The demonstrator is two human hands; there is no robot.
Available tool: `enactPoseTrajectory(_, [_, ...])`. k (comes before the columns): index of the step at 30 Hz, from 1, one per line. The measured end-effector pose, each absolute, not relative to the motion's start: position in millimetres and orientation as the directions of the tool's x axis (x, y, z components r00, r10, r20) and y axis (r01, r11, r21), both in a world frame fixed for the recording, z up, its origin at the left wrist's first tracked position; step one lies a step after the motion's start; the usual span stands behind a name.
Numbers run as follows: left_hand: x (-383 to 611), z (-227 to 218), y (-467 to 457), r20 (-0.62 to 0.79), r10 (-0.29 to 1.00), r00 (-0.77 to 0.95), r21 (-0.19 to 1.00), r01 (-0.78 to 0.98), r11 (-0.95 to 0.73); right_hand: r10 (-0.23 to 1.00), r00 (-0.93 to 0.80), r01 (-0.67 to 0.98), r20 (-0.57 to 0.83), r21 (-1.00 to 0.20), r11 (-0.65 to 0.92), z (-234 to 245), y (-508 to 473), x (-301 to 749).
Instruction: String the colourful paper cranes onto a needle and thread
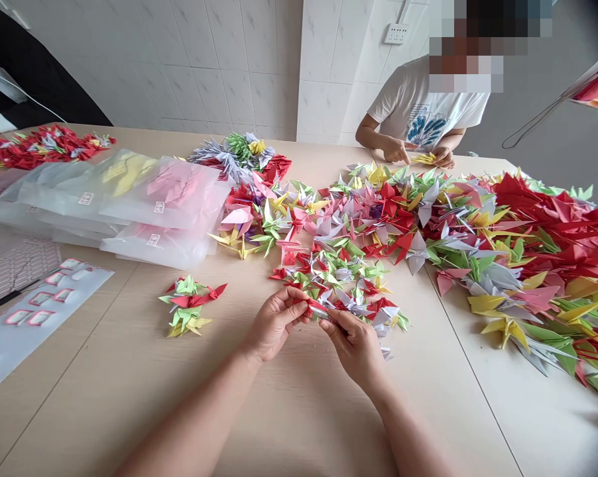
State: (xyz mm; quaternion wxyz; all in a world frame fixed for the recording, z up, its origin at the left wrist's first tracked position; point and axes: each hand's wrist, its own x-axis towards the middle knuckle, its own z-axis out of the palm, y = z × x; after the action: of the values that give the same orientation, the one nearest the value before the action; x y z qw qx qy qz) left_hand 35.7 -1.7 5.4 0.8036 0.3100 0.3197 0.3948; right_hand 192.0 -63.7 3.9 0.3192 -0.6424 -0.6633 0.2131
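Between my hands, near the middle of the table, is a small red folded paper crane (pixel 315 306), its shape partly covered by fingers. My left hand (pixel 278 322) pinches its left end between thumb and fingers. At the other end, my right hand (pixel 357 348) is closed on it with thumb and forefinger. A pale strip shows along the red paper; I cannot make out what it is. Just beyond my fingers lies a spread of small red, green and white paper cranes (pixel 336 271). A smaller cluster of paper cranes (pixel 188 305) rests left of my left hand.
A big heap of coloured paper cranes (pixel 542 245) covers the table's right side. Translucent bags (pixel 174 202) of folded paper lie at the left, above a sheet with stickers (pixel 45 308). Across the table, a person (pixel 421 112) handles yellow paper. More red cranes (pixel 35 147) lie far left.
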Motion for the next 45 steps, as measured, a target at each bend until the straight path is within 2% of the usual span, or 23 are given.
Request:
enactPoseTrajectory(9, [34.9, 3.5, -1.5, -0.239, 0.842, 0.484, 0.748, -0.462, 0.477, 0.991, 0.059, 0.679, 0.123, -0.733, 0.05, 3.5, -64.3, 191.3])
enactPoseTrajectory(45, [34.8, 1.5, -1.5, -0.221, 0.838, 0.499, 0.762, -0.448, 0.468, 0.992, 0.035, 0.687, 0.12, -0.724, 0.063, 2.7, -63.9, 191.9])
